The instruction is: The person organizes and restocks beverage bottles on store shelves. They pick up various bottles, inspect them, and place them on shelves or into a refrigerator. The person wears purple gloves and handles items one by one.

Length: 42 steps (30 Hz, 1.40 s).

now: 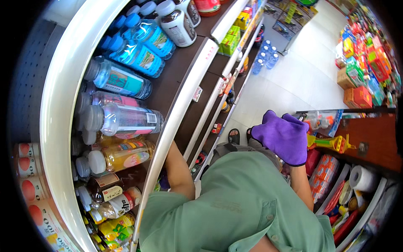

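Observation:
A purple cloth (pixel 280 138) with dark edging covers my right hand (pixel 283 143) down to the wrist and hides the fingers. It hangs in front of my body, near a yellow toy (pixel 333 143) on the right-hand display. My left forearm (pixel 178 167) reaches under the white front edge of a shelf (pixel 185 91), which hides the left hand. On that shelf, above the arm, stand a clear bottle with a pink label (pixel 132 119), an amber drink bottle (pixel 126 154) and a dark brown bottle (pixel 105 187).
Blue-labelled water bottles (pixel 138 60) fill the shelf's far part. Lower shelf levels hold green boxes (pixel 229 41). Packed water bottles (pixel 266 58) stand on the tiled floor (pixel 302 72). Colourful packaged goods (pixel 365 69) are piled across the aisle. A paper roll (pixel 362 178) sits close on my right.

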Tool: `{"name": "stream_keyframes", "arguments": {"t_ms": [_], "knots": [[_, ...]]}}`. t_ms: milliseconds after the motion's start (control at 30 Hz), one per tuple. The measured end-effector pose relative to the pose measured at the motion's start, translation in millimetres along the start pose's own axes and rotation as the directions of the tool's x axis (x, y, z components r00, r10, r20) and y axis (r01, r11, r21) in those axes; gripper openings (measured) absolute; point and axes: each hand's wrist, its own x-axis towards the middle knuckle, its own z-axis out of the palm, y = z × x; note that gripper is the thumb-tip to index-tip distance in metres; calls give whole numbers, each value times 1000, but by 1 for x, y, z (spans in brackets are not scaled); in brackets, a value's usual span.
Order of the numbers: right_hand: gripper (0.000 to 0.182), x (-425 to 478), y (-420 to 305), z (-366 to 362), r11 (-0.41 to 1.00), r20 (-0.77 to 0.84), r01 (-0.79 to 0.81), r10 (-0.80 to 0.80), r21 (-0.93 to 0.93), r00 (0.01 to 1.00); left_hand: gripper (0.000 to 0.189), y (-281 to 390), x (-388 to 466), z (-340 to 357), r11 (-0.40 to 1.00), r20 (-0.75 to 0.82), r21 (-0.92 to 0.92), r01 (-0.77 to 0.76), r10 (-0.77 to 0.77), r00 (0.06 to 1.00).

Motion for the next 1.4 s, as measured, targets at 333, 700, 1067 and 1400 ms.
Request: {"name": "stream_keyframes", "arguments": {"t_ms": [333,700,1067,1400], "knots": [[39,55,42,13,952,79,231,-251,204,965,68,43,-134,88,738,9,354,-575,612,791],[24,36,108,62,919,-45,191,-186,345,981,79,39,-144,101,828,80,396,-398,400,913],[38,44,125,72,734,118,-15,-89,679,989,77,69,-158,91,810,196,487,-327,264,944],[40,45,119,63,764,95,44,-137,644,986,56,30,-119,94,811,86,435,-392,396,914]]}}
